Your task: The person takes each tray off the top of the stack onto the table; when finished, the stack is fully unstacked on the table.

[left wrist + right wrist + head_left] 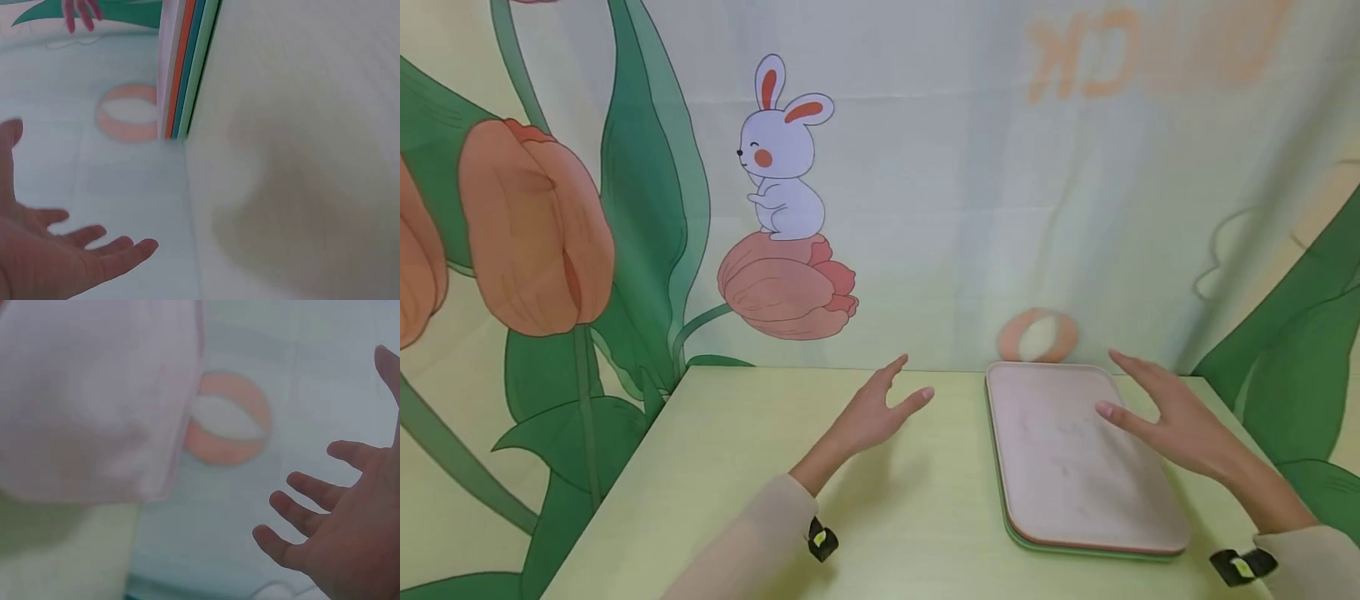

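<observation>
A stack of flat, round-cornered rectangular boards (1075, 467) lies on the right part of the table, its top one pale pink. From the side, the left wrist view shows orange, teal and green layers (197, 69) under the pink one. My right hand (1183, 425) hovers over the stack's right side, fingers spread and thumb apart, holding nothing. To the left of the stack, above the table, is my left hand (868, 417), its fingers extended and nothing in its grasp. The right wrist view has the pink top board (94, 400) beside the spread right fingers (312, 490).
The pale green-yellow table (715, 483) ends at a hanging printed cloth (917, 167) with a rabbit and tulips. Dark bands (823, 540) with small yellow-green parts sit at both wrists, by the beige sleeves (752, 533).
</observation>
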{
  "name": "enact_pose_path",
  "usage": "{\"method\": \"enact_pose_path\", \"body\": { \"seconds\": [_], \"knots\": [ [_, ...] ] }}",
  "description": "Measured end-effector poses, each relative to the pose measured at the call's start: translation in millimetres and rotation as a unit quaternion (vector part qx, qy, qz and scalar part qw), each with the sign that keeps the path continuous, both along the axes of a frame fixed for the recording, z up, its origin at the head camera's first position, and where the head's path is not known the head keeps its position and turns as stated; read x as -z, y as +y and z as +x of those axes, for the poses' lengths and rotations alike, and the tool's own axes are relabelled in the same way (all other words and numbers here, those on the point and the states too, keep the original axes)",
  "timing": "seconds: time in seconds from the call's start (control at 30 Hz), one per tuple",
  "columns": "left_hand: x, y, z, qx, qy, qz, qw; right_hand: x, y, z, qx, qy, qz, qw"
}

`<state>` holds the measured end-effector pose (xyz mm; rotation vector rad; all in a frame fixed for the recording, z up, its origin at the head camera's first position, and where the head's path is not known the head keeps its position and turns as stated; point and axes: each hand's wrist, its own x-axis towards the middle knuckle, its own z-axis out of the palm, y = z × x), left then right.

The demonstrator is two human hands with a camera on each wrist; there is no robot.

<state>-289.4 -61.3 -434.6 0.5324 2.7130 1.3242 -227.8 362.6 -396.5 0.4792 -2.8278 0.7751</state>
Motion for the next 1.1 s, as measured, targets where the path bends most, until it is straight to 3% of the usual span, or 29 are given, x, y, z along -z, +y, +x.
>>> {"method": "enact_pose_path", "body": {
  "seconds": [0.13, 0.27, 0.47, 0.63, 0.77, 0.9, 1.1],
  "knots": [
    [16.7, 26.5, -0.3, -0.034, -0.049, 0.079, 0.9951, 18.2, 21, -6.3, 0.021, -0.044, -0.04, 0.998],
    [29.8, 53.1, 3.2, -0.029, -0.09, 0.114, 0.989, 38.5, 35, -10.6, 0.07, -0.094, -0.058, 0.9914],
    [41.5, 87.8, 9.9, -0.013, -0.149, 0.162, 0.9753, 66.0, 53, -13.6, 0.111, -0.165, -0.137, 0.9703],
    [46.2, 110.4, 15.7, -0.022, -0.187, 0.194, 0.9628, 81.6, 60, -16.7, 0.135, -0.217, -0.169, 0.9519],
    [50.7, 124.0, 19.0, -0.027, -0.194, 0.194, 0.9612, 85.5, 62, -18.0, 0.148, -0.251, -0.182, 0.9392],
    [54.3, 133.1, 18.9, -0.033, -0.19, 0.181, 0.9644, 86.0, 62, -17.9, 0.152, -0.267, -0.202, 0.9299],
    [62.0, 134.8, 17.9, -0.026, -0.192, 0.191, 0.9623, 94.0, 65, -15.2, 0.142, -0.259, -0.238, 0.9253]
  ]
}}
